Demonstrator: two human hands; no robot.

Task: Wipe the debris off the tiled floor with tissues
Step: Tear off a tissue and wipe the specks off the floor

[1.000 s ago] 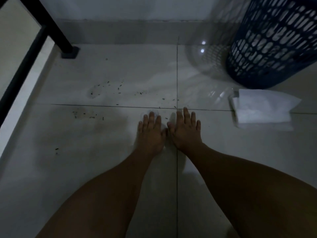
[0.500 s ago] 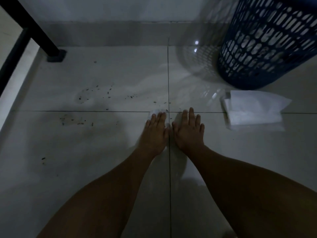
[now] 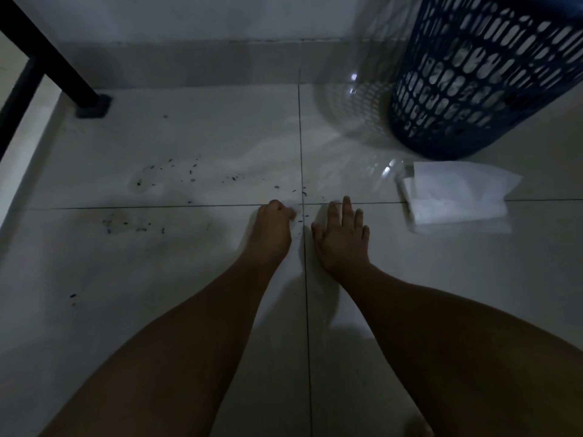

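The left hand [image 3: 273,227] rests on the tiled floor [image 3: 189,279] with its fingers curled into a closed grip pinching a crumpled tissue [image 3: 291,207] at the tile joint. The right hand [image 3: 342,236] lies flat just beside it, fingers spread, palm down. Dark debris [image 3: 189,176] is scattered ahead and to the left. A folded tissue stack [image 3: 457,197] lies near the blue basket [image 3: 485,74].
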